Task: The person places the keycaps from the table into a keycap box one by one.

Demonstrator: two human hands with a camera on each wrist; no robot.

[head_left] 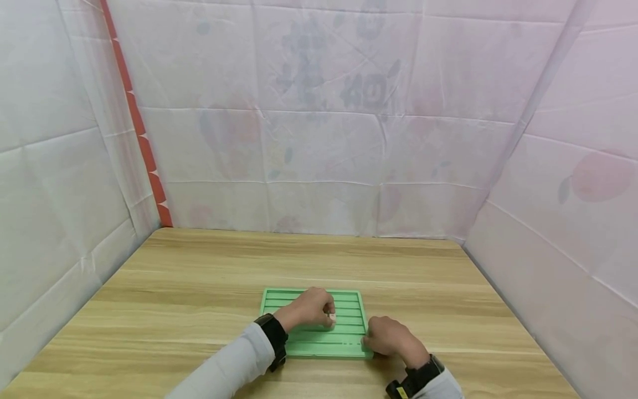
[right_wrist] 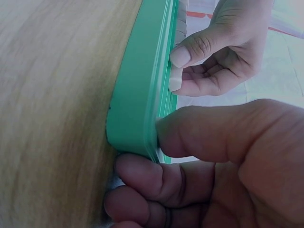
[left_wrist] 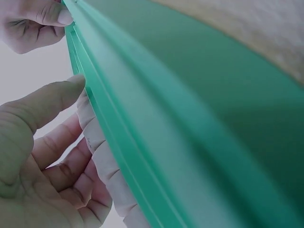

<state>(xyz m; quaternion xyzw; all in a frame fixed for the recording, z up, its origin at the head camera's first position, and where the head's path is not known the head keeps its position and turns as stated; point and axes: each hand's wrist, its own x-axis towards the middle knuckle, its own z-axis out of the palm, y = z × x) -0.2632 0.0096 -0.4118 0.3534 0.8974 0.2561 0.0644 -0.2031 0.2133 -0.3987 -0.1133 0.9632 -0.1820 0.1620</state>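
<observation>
A green tray [head_left: 349,299] with parallel ridges lies on the table. My left hand [head_left: 314,307] is over its middle, pinching a small pale block [right_wrist: 175,80] between thumb and fingers, low over the ridges. A row of similar pale pieces [left_wrist: 105,156] runs along the tray in the left wrist view, beside the left fingers; in the head view this hand covers most of that area. My right hand [head_left: 391,335] grips the tray's near right corner, its thumb [right_wrist: 178,133] on the rim and the index finger under the corner's outer side.
The wood-grain table [head_left: 199,282] extends around the tray on all sides. Pale printed sheets hang as walls at the back [head_left: 319,149], left [head_left: 50,166] and right [head_left: 573,221]. A red strip [head_left: 134,108] runs down the back left corner. Both wrists wear black straps [head_left: 274,335].
</observation>
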